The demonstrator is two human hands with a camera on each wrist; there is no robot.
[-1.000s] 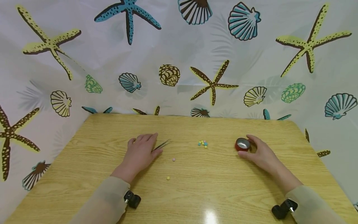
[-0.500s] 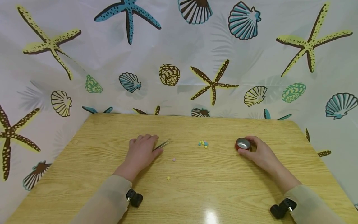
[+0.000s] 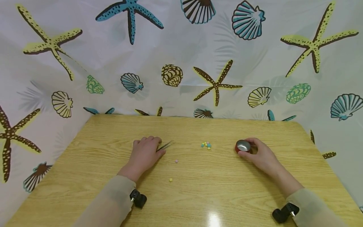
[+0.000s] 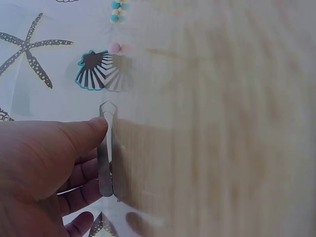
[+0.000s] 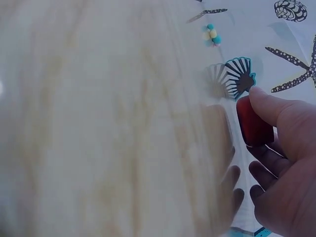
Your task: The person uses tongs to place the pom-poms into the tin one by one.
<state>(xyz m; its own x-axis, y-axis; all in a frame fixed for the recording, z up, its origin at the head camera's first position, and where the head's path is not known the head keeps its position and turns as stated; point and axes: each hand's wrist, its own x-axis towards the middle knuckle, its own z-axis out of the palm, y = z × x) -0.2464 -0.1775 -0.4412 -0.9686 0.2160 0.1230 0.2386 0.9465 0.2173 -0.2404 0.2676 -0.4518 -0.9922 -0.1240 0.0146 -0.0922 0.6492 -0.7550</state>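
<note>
My left hand (image 3: pixel 144 155) is at the left-middle of the table, its thumb and fingers on either side of metal tweezers (image 4: pixel 104 168), whose bent tips point away from it. My right hand (image 3: pixel 263 156) grips a small round red cup (image 3: pixel 243 146) with a silvery inside, thumb on the near side and fingers on the far side. The cup's red wall shows in the right wrist view. Between the hands lies a cluster of small yellow, blue and pink beads (image 3: pixel 206 145). A single pink bead (image 3: pixel 176 161) and a yellow bead (image 3: pixel 170 180) lie nearer me.
The wooden table (image 3: pixel 215 170) has a glossy top that reflects light near its front. Behind and beside it hangs a white curtain (image 3: pixel 175 47) printed with starfish and shells. Each sleeve cuff carries a small black camera (image 3: pixel 138 198).
My right hand has shifted the red cup slightly to the left. The left hand has edged a little to the right at the tweezers. The beads have stayed put.
</note>
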